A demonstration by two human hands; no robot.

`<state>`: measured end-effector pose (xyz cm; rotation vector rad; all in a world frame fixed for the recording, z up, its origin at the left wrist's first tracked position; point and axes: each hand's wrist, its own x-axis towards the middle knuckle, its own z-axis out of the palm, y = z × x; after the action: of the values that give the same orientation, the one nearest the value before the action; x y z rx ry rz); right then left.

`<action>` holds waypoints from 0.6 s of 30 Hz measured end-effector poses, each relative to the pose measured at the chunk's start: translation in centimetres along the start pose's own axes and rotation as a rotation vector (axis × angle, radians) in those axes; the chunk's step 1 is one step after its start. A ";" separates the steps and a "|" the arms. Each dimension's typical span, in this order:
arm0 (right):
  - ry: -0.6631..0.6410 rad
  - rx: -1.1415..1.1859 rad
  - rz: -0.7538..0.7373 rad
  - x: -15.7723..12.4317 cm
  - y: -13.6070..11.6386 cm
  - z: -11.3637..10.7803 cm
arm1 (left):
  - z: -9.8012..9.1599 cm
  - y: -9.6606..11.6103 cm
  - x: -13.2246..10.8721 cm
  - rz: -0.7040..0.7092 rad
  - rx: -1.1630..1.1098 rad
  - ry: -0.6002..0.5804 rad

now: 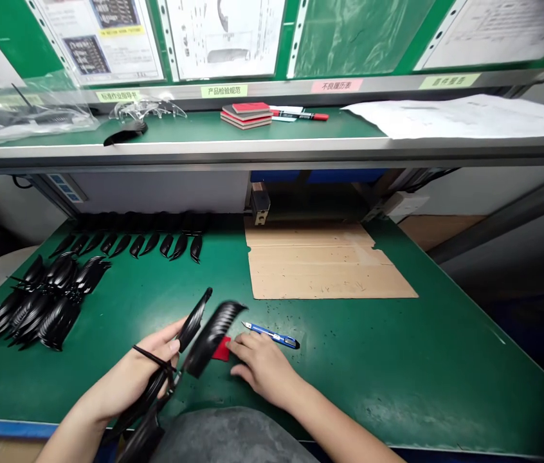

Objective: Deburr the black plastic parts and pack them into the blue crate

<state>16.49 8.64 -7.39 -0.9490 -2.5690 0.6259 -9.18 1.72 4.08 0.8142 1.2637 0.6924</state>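
My left hand (154, 363) is closed around a black propeller-like part (211, 337) with several glossy, ribbed, curved blades. A thin dark stem crosses the back of its fingers. The part is tilted above the table, and its lower blades reach toward my lap. My right hand (265, 370) rests low over the table, thumb apart from the fingers. Its index fingertip meets the edge of a small red pad (222, 348), partly covered by a blade. Just beyond the right knuckles lies a blue utility knife (272, 334), its tip pointing left.
Stacked black bladed parts (54, 296) lie at left, with a row of similar ones (132, 244) behind. A cardboard sheet (320, 263) covers the back right. The overhead shelf (180, 132) bears red-and-grey pads (246, 116), a marker (305, 116) and papers (469, 116). Someone sits at far left.
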 end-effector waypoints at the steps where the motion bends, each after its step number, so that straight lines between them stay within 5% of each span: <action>1: 0.046 0.049 0.046 0.1 0.3 -0.3 | -0.1 0.2 -0.3 -0.040 0.094 -0.011; 5: 0.221 0.185 0.056 1.6 0.2 -4.3 | 0.6 0.7 0.0 -0.054 0.438 -0.104; 10: -0.165 0.016 -0.334 4.3 -2.8 -8.3 | 2.6 1.5 1.9 -0.001 0.787 -0.272; 13: -0.326 -0.043 -0.310 4.7 -4.1 -7.7 | 3.2 1.3 2.9 0.042 0.687 -0.297; 18: -0.263 0.196 -0.100 4.1 -4.3 -4.9 | 2.7 -0.6 4.4 0.045 0.293 -0.360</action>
<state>13.45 9.92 -0.44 -0.7095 -2.6950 1.0105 -5.69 4.62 1.46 1.1542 1.0317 0.3754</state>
